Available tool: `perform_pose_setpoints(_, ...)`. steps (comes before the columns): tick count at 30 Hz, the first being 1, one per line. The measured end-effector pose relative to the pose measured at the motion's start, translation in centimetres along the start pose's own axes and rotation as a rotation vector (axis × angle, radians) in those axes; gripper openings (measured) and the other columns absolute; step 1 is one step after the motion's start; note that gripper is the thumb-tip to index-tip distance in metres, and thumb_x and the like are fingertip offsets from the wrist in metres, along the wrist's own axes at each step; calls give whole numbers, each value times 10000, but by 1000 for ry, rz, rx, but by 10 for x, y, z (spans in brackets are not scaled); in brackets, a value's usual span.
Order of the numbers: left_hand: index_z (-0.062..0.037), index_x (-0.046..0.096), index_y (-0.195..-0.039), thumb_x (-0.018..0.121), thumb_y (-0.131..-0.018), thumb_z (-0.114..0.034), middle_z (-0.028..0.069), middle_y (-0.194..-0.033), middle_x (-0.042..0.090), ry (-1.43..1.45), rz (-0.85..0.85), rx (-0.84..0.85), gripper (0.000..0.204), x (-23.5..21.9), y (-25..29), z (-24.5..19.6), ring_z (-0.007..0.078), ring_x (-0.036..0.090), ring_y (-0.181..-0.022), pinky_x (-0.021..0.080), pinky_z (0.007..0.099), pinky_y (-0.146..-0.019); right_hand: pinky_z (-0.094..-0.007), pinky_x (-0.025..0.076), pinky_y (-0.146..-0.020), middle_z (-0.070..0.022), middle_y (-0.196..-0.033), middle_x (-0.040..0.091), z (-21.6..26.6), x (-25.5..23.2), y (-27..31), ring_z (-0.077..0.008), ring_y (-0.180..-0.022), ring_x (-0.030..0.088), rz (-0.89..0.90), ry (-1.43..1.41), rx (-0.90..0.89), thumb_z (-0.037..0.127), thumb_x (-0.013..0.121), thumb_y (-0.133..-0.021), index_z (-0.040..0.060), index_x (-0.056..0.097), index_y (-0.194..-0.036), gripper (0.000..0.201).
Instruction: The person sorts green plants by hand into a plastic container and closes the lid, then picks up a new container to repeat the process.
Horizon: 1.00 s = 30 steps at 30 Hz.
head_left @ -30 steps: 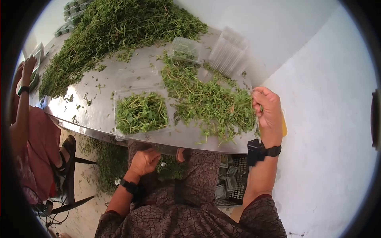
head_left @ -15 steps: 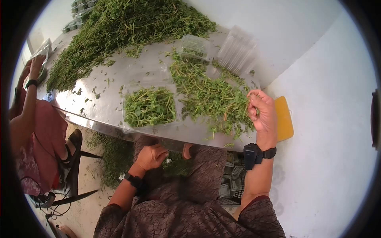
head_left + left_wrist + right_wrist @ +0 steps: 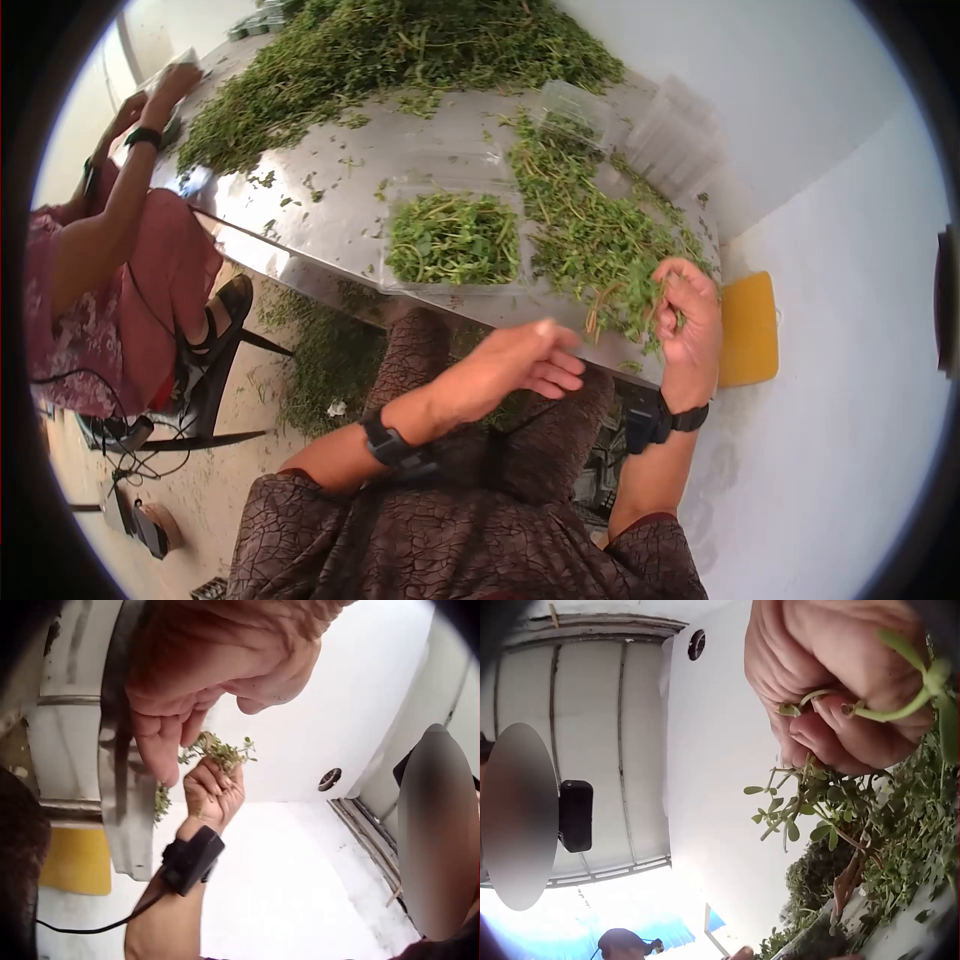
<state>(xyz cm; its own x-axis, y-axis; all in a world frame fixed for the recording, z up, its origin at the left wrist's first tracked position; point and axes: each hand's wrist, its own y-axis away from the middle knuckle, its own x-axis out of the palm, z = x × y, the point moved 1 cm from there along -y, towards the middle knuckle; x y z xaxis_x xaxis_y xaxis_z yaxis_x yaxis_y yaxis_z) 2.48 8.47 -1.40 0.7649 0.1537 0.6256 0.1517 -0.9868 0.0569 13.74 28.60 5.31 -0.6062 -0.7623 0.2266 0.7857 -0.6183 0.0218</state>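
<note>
My right hand (image 3: 690, 312) grips a small bunch of leafy green sprigs (image 3: 810, 802) with fleshy leaves, resembling purslane, at the right end of the metal table. Stems poke out between its curled fingers in the right wrist view. Loose greens (image 3: 600, 225) lie spread just beyond that hand. My left hand (image 3: 515, 365) hovers by the table's near edge, palm turned toward the right hand, its fingers loosely extended and holding nothing. Left of the loose greens, a clear plastic clamshell box (image 3: 384, 262) stands with its lid folded back, filled with greens (image 3: 455, 238).
A large heap of greens (image 3: 400, 60) covers the back of the table (image 3: 330, 235). Stacked clear boxes (image 3: 675, 135) and another clear box (image 3: 575, 112) stand at back right. A yellow board (image 3: 750, 330) is against the wall. Another person's arm (image 3: 115, 210) is at left.
My left hand has risen from my lap toward the right hand, and its fingers have loosened. The right hand still holds sprigs. The head view has shifted left, so the table appears farther right.
</note>
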Motion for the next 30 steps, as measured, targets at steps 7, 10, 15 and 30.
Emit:
perform_pose_setpoints(7, 66, 330, -1376, 444, -1019, -294, 195, -1157, 568, -344, -195, 125, 520, 35, -8, -5, 236, 651, -959, 561, 321, -760, -173, 253, -363, 10, -585, 529, -9, -13, 0, -33, -423, 422, -30, -34, 42, 161, 681, -856, 41, 616, -894, 142)
perform_pose_setpoints(10, 69, 310, -1381, 478, -1006, -250, 192, -1148, 561, -235, -285, 172, 519, 37, -16, -8, 227, 651, -955, 565, 317, -764, -170, 258, -364, 8, -589, 536, -8, -8, -1, -30, -427, 426, -7, -36, 24, 163, 684, -861, 43, 620, -894, 140)
perform_pose_setpoints(15, 66, 349, -1347, 502, -988, -137, 183, -1134, 565, -259, -261, 252, 439, 37, -34, -11, 210, 650, -955, 568, 312, -770, -168, 282, -379, -11, -622, 569, -14, -1, -8, -30, -445, 447, -31, -2, 3, 161, 657, -893, 29, 637, -936, 141)
perform_pose_setpoints(30, 64, 416, -1318, 498, -978, -93, 184, -1176, 583, -554, -339, 412, 383, 16, -18, 5, 185, 680, -881, 563, 259, -590, -182, 297, -399, -54, -709, 579, 18, 12, -9, -63, -497, 438, -278, -32, -133, 210, 562, -959, -9, 603, -1011, 229)
